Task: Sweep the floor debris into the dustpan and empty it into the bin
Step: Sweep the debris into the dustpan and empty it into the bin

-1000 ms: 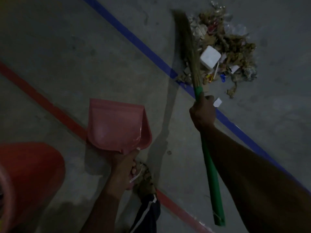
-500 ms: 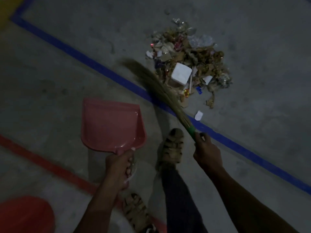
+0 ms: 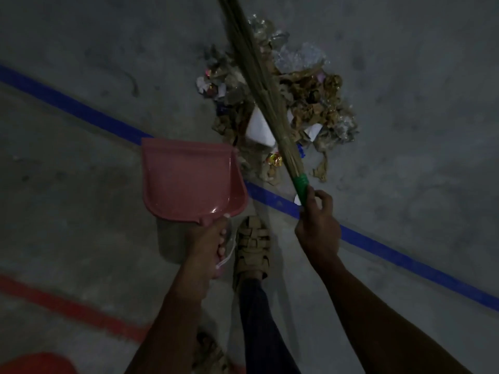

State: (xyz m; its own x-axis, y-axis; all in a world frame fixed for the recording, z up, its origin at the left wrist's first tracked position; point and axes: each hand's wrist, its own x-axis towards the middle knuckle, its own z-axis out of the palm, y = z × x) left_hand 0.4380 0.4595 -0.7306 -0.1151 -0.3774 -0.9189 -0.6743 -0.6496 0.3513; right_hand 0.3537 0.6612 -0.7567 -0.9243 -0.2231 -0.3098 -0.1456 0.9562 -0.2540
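One heap of brown paper and wrapper debris (image 3: 291,103) lies just beyond the blue floor line (image 3: 81,109). Beside it, left hand (image 3: 208,247) grips the pink plastic dustpan (image 3: 189,182), mouth toward it, presumably to catch; right hand (image 3: 317,225) clasps the green-handled straw broom (image 3: 259,85) over the heap. Dim grey concrete floor (image 3: 405,184).

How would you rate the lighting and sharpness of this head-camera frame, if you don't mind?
Head view: dim and grainy throughout, corners darkest; the pink dustpan carries a small glare near its handle and casts a soft shadow beneath; the debris pile and broom look slightly soft; the blue floor line bends from wide-angle distortion.
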